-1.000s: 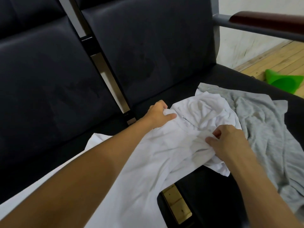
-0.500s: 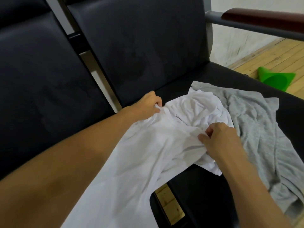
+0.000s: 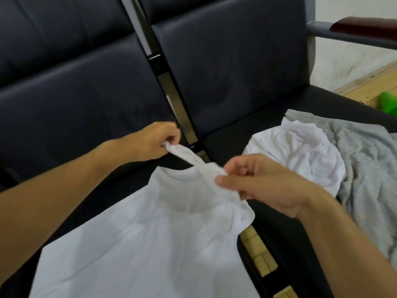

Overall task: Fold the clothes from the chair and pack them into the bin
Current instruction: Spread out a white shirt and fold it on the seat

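The white shirt [image 3: 150, 233] hung smooth below its neckline while my left hand [image 3: 153, 143] pinched one shoulder strap and my right hand [image 3: 264, 186] pinched the other.

Single view only: head-worn, wide-angle. Looks forward and steeply down across both forearms onto the seats of the dark padded chairs [image 3: 225, 67]. Close range: left hand [image 3: 150, 143] and right hand [image 3: 264, 181] near mid-frame, plain white cotton shirt [image 3: 150, 244] filling the lower part. Backrests fill the upper frame, lines bowed toward the edges. At far right, a strip of pale wooden plank floor [image 3: 373, 82]. No second view, so no shared ground.
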